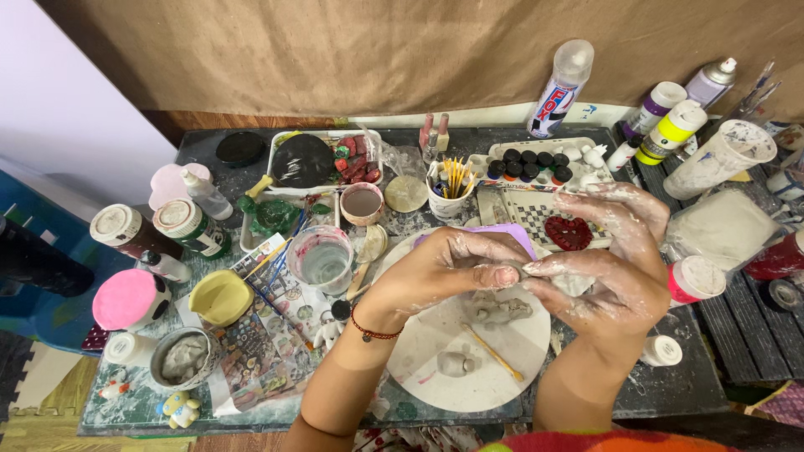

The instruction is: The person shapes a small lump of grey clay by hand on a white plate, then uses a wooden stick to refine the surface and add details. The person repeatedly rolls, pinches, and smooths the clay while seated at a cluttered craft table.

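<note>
My left hand (pixel 448 268) and my right hand (pixel 615 259) meet above a round white board (pixel 435 360), both smeared with pale clay. Between their fingertips they pinch a small grey clay piece (pixel 526 269). A red bead bracelet circles my left wrist. On the board below lie a flat grey clay shape (pixel 502 311), a small clay lump (pixel 455 363) and a thin wooden stick (pixel 496 355).
A cup of cloudy water (pixel 322 258), a yellow dish (pixel 219 297), a bowl of grey clay (pixel 184 358) and paint jars crowd the left. Behind are a brush cup (pixel 448 188), a paint-pot tray (pixel 536 163), a red heart (pixel 568 233), a spray can (pixel 559 88) and bottles.
</note>
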